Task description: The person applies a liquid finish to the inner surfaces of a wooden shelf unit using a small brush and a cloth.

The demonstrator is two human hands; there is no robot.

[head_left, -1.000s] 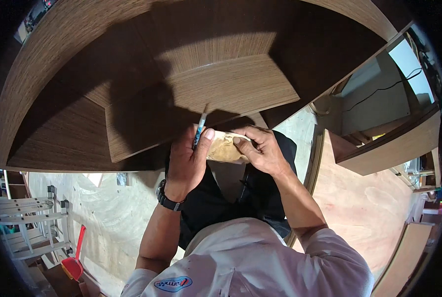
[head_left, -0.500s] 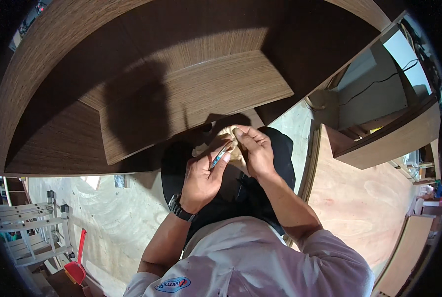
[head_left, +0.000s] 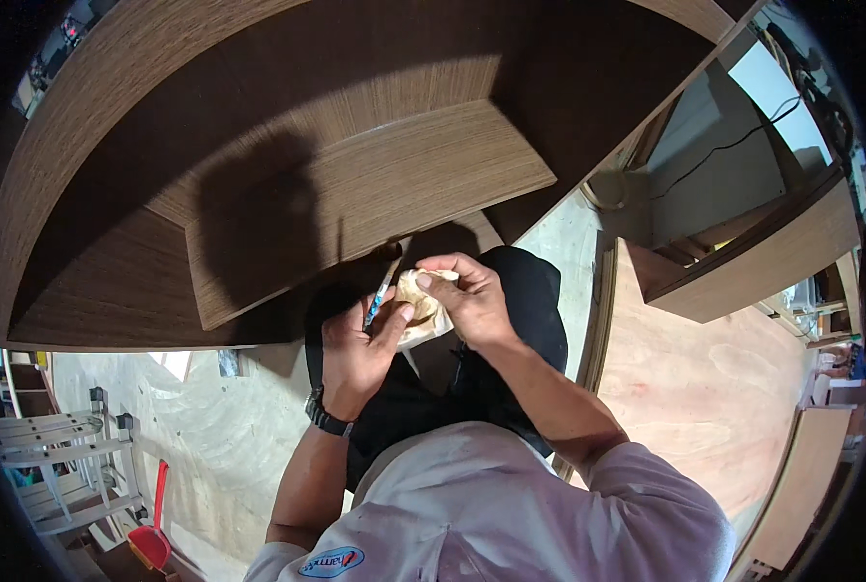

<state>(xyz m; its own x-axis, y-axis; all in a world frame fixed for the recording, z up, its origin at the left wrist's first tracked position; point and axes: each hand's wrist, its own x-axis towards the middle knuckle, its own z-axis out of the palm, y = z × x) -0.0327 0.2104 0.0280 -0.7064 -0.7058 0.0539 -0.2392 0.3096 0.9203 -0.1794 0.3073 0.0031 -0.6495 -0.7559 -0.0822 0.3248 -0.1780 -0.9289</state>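
Note:
My left hand grips a slim brush with a blue-patterned handle; its upper tip rises clear of a crumpled cream, brown-stained cloth or paper. That piece lies between my two hands, partly against my left fingers. My right hand pinches it from the right, thumb on top. Both hands are above my dark-clad lap, just below the edge of a wood-veneer shelf inside a large curved cabinet.
A pale plywood sheet lies at right beside another curved wooden unit. At lower left are an aluminium ladder and a red dustpan on the concrete floor. A black cable hangs at upper right.
The piece went from fairly flat to bunched up. The brush tip, inside its folds half a second ago, now points up clear of it. My hands have shifted slightly left.

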